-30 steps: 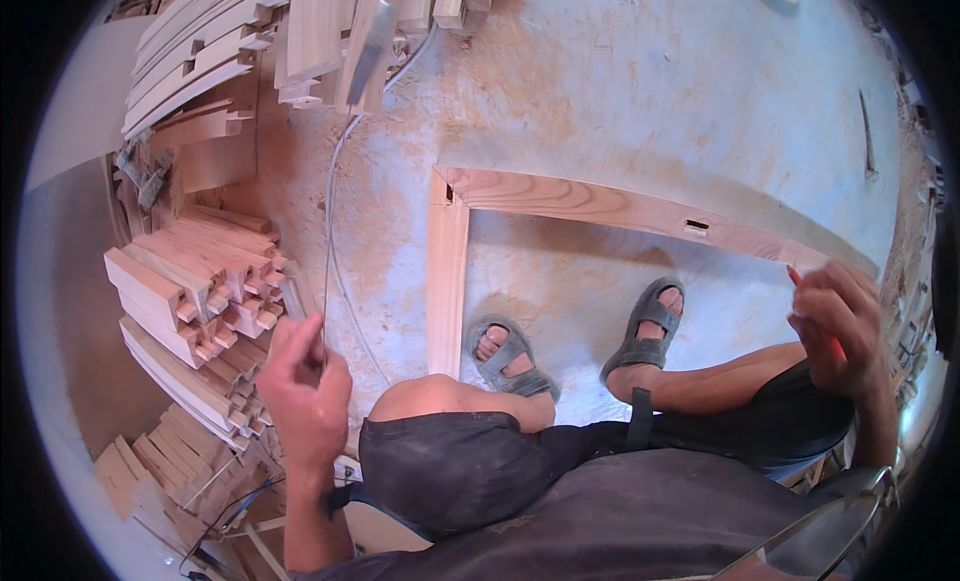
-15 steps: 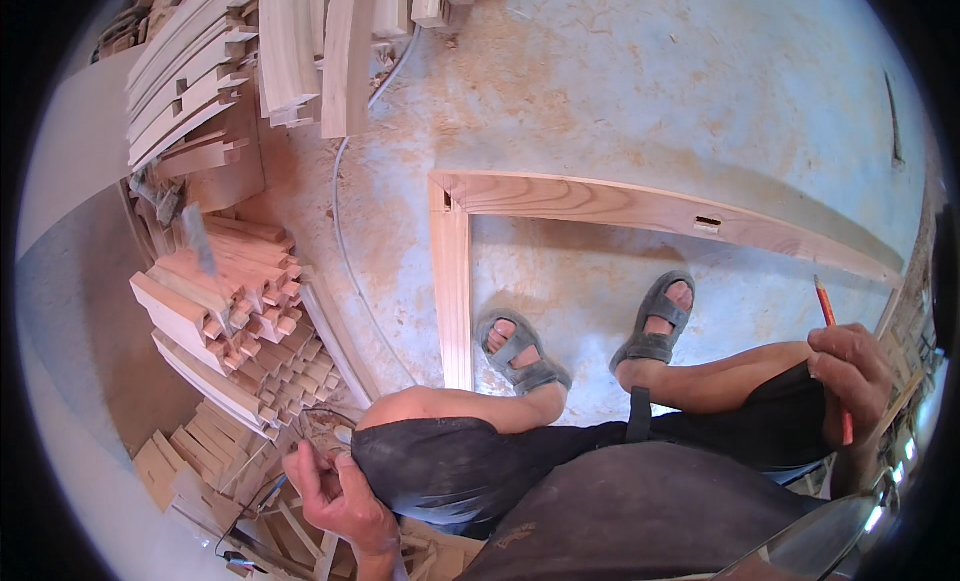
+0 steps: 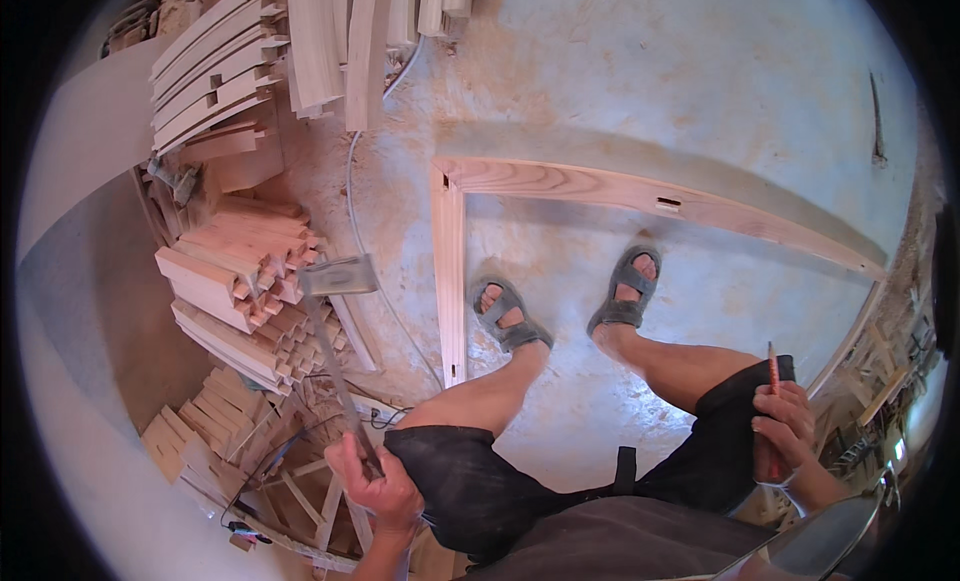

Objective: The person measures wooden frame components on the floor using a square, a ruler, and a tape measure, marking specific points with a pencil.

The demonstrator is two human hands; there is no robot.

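Observation:
My left hand, at lower left, is closed round the thin handle of a hammer. Its grey head is raised, slightly blurred, and appears in front of the stacked wood. At the right, my right hand is closed on a red pencil whose tip points up and away from me, beside my knee. A pale wooden frame lies on the floor around my sandalled feet. Slots are cut into its far bar and left bar, which meet at a corner. Neither hand touches the frame.
Notched wooden pieces are stacked at the left, with more boards at the far left. A cable runs over the dusty floor between stacks and frame. Wood scraps lie at the right edge.
The hammer, a blur over the stacks before, has swung right, and my left hand has shifted right. My right hand with the pencil has moved left. The feet and frame shift slightly in view.

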